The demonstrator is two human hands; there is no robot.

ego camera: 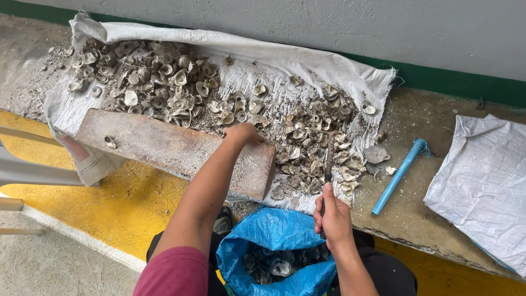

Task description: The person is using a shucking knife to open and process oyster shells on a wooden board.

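Observation:
Many grey oyster shells [164,82] lie spread over a white woven sack [307,66] on a concrete ledge. A long reddish wooden block [164,145] rests across the sack's near edge. My left hand [245,133] reaches over the block's far side and is closed among the shells; what it grips is hidden. My right hand [333,216] is shut on the handle of a dark knife [327,164], blade pointing away toward the shells. Between my knees sits an open blue plastic bag [274,235] with several shells inside.
A blue pipe [397,175] lies on the ledge to the right of the shells. A second white sack [482,186] lies folded at far right. A grey wall with a green base stripe [466,82] runs behind. Yellow painted floor [109,208] and white chair legs [27,175] are at left.

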